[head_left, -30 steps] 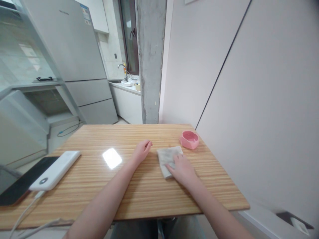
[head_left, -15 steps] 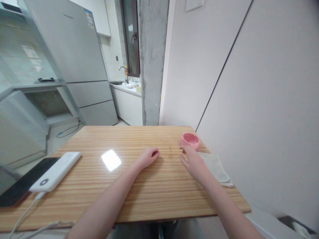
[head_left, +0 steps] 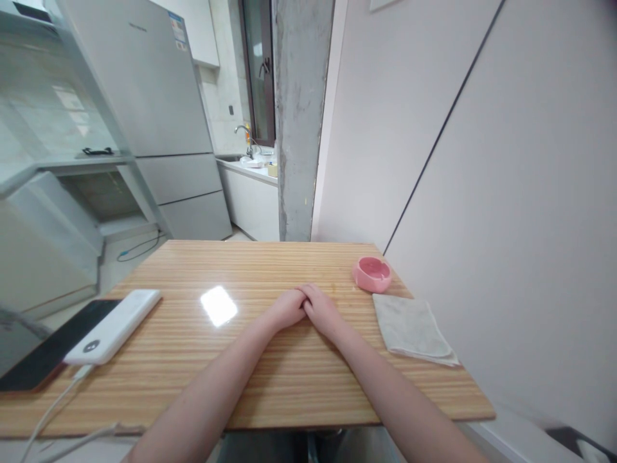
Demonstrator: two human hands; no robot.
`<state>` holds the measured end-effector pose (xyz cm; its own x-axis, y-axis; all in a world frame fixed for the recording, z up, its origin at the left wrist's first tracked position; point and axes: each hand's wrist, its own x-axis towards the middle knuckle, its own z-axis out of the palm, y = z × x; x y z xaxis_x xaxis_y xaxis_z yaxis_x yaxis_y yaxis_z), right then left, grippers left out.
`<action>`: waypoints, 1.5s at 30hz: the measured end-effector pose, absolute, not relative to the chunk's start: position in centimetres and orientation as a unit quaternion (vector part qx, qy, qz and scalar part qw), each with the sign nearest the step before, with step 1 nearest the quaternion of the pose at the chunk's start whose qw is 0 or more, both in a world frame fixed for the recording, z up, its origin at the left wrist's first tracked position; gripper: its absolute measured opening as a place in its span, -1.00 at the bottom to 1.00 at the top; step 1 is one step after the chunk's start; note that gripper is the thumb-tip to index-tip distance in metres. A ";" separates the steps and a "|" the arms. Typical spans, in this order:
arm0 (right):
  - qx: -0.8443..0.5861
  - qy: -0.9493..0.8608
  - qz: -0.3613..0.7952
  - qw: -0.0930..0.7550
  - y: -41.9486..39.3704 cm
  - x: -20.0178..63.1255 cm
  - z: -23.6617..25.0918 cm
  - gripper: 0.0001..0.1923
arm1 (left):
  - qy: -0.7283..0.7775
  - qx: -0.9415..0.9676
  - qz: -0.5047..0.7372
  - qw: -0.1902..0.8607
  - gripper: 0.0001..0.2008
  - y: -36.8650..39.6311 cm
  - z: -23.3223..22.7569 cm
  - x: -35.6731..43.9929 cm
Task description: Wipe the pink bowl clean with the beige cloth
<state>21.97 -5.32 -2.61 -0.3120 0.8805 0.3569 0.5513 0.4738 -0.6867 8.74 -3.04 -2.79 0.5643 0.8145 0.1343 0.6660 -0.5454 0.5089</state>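
My left hand and my right hand rest together on the middle of the wooden table, fingers touching each other and loosely curled, with nothing in either. A folded grey-white cloth lies flat near the table's right edge, apart from my right hand. Just beyond the cloth stands a small pink round dish.
A white power bank with a cable lies at the left, beside a dark phone. A white wall runs close along the right side. Behind the table stand a concrete pillar, a fridge and a kitchen counter.
My right hand slid the cloth from the table's middle to the right edge, let go of it, then came back to meet my left hand at the centre.
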 end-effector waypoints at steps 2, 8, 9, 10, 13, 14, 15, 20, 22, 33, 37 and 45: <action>-0.461 -0.783 0.222 0.355 -5.4 21.9 -2.5 -0.51 | 0.431 0.861 0.178 0.205 -0.69 -3.1 -2.6 8.7; -0.524 -0.780 0.042 0.339 -5.6 22.7 -1.2 -0.49 | 0.403 0.863 0.200 0.230 -0.68 -3.2 -2.3 8.4; -0.555 -0.757 -0.014 0.346 -5.4 23.5 -0.7 -0.46 | 0.400 0.858 0.213 0.242 -0.65 -3.2 -2.3 8.3; -0.588 -0.725 -0.059 0.354 -5.3 24.6 -0.3 -0.43 | 0.403 0.850 0.228 0.253 -0.60 -3.2 -2.3 8.2; -0.686 -0.611 -0.144 0.367 -4.4 28.8 0.6 -0.44 | 0.418 0.824 0.264 0.276 -0.42 -3.0 -2.4 8.1; -0.715 -0.578 -0.154 0.361 -4.2 30.2 0.6 -0.46 | 0.418 0.820 0.272 0.281 -0.38 -3.0 -2.4 8.0; -0.742 -0.555 -0.152 0.345 -4.0 31.4 0.5 -0.50 | 0.417 0.817 0.277 0.285 -0.36 -2.9 -2.4 8.0; -0.795 -0.553 -0.066 0.240 -3.4 33.8 -0.6 -0.64 | 0.415 0.822 0.268 0.283 -0.37 -2.7 -2.6 7.9; -0.792 -0.572 -0.051 0.208 -3.3 33.6 -0.8 -0.67 | 0.418 0.824 0.261 0.279 -0.40 -2.6 -2.7 7.9; -0.534 -0.787 -0.014 0.308 -4.4 26.6 0.0 -0.90 | 0.379 0.859 0.344 0.034 -0.35 -4.1 0.4 8.4; -0.436 -0.842 0.039 0.315 -5.4 23.9 -0.3 -0.90 | 0.347 0.901 0.260 0.027 -0.59 -4.2 1.3 7.9; -0.492 -0.715 0.022 0.496 -5.4 26.2 0.2 -0.65 | 0.507 0.827 0.241 0.001 -0.82 -2.3 3.0 2.6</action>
